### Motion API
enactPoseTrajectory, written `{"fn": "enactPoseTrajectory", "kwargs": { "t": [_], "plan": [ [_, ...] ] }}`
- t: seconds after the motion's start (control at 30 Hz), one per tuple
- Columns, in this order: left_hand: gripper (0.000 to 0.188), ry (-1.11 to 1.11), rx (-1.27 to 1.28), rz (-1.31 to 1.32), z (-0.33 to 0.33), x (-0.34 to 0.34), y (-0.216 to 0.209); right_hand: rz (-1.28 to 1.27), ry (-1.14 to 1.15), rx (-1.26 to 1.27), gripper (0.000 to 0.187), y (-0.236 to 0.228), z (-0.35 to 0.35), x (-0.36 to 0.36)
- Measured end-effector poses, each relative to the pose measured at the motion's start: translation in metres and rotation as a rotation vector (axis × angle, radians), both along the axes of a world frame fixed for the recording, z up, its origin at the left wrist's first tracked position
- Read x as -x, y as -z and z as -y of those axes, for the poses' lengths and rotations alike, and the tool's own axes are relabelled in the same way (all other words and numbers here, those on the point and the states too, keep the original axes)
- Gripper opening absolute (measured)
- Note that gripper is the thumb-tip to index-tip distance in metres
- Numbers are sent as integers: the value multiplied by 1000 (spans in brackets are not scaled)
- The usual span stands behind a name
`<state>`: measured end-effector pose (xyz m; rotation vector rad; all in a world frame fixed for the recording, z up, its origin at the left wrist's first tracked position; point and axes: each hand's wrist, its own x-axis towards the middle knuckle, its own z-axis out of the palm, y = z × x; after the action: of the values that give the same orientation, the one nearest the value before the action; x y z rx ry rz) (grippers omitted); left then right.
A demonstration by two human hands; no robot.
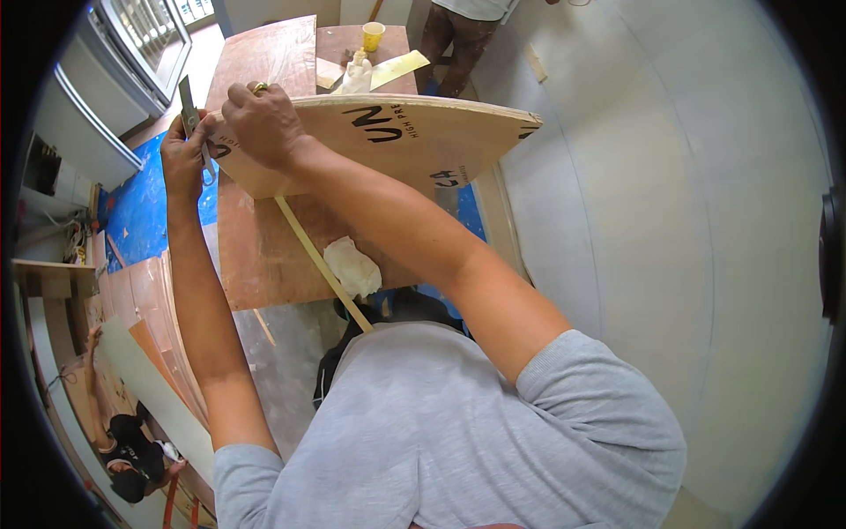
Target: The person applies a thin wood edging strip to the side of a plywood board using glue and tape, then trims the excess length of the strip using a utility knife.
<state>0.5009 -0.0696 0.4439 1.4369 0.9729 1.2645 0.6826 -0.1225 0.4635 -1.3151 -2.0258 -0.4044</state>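
While clock positions are read from the centre of the view, the main item is entered at 11 o'clock: a broad, pale-brown wooden panel with black print on its face (423, 145), tilted above a reddish-brown plywood work surface (251, 242); whether its lower edge is rested there cannot be told.

Left hand (183, 159), 10 o'clock: fingers closed around a long, flat, grey metal-looking tool (186, 95), pointed towards 12; exact kind unclear, contact with the panel uncertain.

Right hand (267, 128), between 10 and 11 o'clock: fingers curled closed over the panel's upper edge near its left corner; the panel is judged to be gripped, though the fingertips are hidden.

Stage: judged under way rather than finished. Done: panel raised at a tilt, tool taken in hand. Left: work at the corner, judged incomplete while both hands are engaged there; how much of the edge has been treated cannot be told.

Set apart: a narrow, pale-yellow strip (322, 269) and a crumpled white cloth-like piece (354, 267), both at 9 o'clock; a white plastic bottle (357, 75) and a small yellow cup (373, 40), beyond the panel towards 11
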Motion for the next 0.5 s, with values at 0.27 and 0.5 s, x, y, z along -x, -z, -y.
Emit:
{"fn": "enactPoseTrajectory", "kwargs": {
  "t": [0.27, 0.5],
  "plan": [
    [23, -25, -46, 28, -4, -5, 10, -324, 87, 199, 22, -8, 0, -10],
    [23, -47, -21, 52, 1, -4, 7, 171, 126, 493, 34, -39, 75, -125]
  ]
}}
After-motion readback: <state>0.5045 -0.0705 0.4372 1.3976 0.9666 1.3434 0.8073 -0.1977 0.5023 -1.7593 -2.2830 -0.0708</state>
